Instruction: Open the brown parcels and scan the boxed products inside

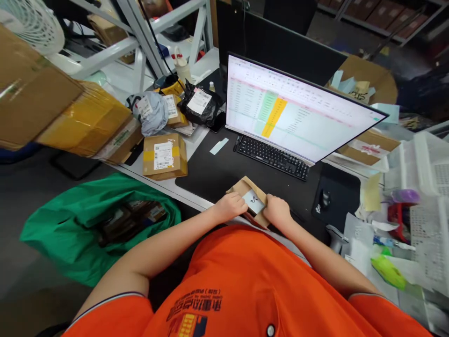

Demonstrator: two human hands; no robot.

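Note:
At the desk's front edge I hold a small open cardboard box (246, 184) close to my body. My left hand (231, 206) is closed on its left side, and my right hand (277, 208) grips the right side. Inside lies a pale slip of paper (254, 201) with a dark handwritten mark; whatever is beneath it is hidden. Beyond the box stand a black keyboard (271, 157) and a monitor (294, 110) with a spreadsheet on it.
Taped parcels (165, 157) and a black plastic mailer (199, 102) sit at left. A green sack (70, 224) with boxes inside stands below. At right are a mouse (325, 199), a scanner-like grey device (337, 238) and plastic bins (430, 215).

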